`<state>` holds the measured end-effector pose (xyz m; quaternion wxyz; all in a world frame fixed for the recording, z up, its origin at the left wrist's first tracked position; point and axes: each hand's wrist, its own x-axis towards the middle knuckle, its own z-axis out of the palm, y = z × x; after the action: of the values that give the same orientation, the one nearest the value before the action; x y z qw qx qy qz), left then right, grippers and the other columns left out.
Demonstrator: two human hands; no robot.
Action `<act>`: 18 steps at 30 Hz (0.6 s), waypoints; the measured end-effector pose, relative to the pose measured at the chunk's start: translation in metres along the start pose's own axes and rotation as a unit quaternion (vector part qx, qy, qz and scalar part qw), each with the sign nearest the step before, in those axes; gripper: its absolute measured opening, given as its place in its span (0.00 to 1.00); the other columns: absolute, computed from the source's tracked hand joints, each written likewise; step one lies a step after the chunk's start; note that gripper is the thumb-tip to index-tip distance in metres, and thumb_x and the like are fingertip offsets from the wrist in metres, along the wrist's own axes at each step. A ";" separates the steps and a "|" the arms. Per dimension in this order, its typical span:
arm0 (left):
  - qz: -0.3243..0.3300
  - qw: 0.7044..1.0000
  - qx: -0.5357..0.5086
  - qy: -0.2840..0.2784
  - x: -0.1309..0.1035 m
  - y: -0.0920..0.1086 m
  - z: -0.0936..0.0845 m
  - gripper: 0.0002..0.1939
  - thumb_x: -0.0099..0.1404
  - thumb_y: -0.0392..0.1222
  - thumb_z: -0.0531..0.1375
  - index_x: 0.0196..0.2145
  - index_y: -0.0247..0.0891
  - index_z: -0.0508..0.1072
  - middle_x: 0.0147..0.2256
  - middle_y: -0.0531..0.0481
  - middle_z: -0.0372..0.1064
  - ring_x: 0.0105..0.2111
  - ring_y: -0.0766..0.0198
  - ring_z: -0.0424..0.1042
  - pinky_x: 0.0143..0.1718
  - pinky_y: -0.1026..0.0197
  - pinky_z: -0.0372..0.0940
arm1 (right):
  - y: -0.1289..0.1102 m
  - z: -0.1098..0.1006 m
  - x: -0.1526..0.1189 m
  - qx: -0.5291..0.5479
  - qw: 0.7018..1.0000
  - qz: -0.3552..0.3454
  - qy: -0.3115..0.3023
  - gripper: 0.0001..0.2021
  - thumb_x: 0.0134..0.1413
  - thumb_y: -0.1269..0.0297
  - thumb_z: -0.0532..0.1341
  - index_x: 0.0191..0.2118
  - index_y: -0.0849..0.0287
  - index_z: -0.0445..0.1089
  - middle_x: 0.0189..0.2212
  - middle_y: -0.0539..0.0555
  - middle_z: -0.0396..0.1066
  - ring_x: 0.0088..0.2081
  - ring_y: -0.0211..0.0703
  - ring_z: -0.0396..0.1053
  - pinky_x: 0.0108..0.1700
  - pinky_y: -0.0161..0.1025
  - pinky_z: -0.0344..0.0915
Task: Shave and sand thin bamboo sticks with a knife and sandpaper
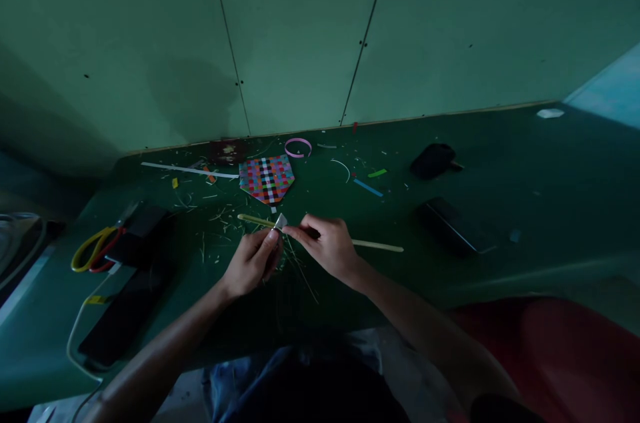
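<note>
Pinched in my left hand is a small silver, pointed piece, which may be a blade or a folded strip. My right hand is closed close beside it, thumb and forefinger together near the piece's base; what they grip is too small to make out. A pale, thin stick runs behind both hands, its other end showing left of the silver piece. Whether a hand holds the stick is unclear. Just beyond lies a pointed, multicoloured woven piece. Thin shavings are scattered around my left hand.
Scissors with yellow and red handles lie left, by dark objects and a white cable. A pink curled strip, a blue strip and a long white strip lie farther back. Right are a black pouch-like object and a dark box-like object.
</note>
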<state>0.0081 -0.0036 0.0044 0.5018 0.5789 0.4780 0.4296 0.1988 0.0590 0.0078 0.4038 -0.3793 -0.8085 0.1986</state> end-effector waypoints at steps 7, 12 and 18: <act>0.030 0.978 -0.133 0.158 0.011 0.006 -0.043 0.23 0.75 0.59 0.55 0.30 0.38 0.66 0.18 0.57 0.62 0.12 0.72 0.58 0.13 0.68 0.55 | 0.011 -0.017 -0.001 0.039 0.999 0.024 0.001 0.26 0.68 0.42 0.60 0.24 0.56 0.67 0.16 0.47 0.64 0.18 0.34 0.56 0.22 0.37 0.51; 0.042 0.985 -0.113 0.121 0.008 0.005 -0.038 0.23 0.76 0.60 0.53 0.32 0.38 0.67 0.18 0.56 0.63 0.12 0.71 0.59 0.13 0.68 0.54 | 0.013 -0.020 0.002 0.027 0.999 0.014 -0.040 0.20 0.71 0.48 0.60 0.32 0.58 0.75 0.19 0.48 0.69 0.19 0.35 0.61 0.23 0.37 0.52; -0.014 1.000 0.010 -0.011 0.000 0.000 -0.001 0.26 0.77 0.60 0.50 0.29 0.37 0.67 0.17 0.55 0.63 0.13 0.72 0.59 0.15 0.69 0.52 | 0.004 -0.014 0.004 0.044 0.996 -0.031 -0.066 0.12 0.73 0.57 0.59 0.42 0.58 0.77 0.33 0.53 0.80 0.29 0.38 0.74 0.32 0.35 0.62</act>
<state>0.0070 -0.0039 0.0047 0.5071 0.5818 0.4845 0.4118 0.2101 0.0652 0.0155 0.3717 -0.3223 -0.8352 0.2458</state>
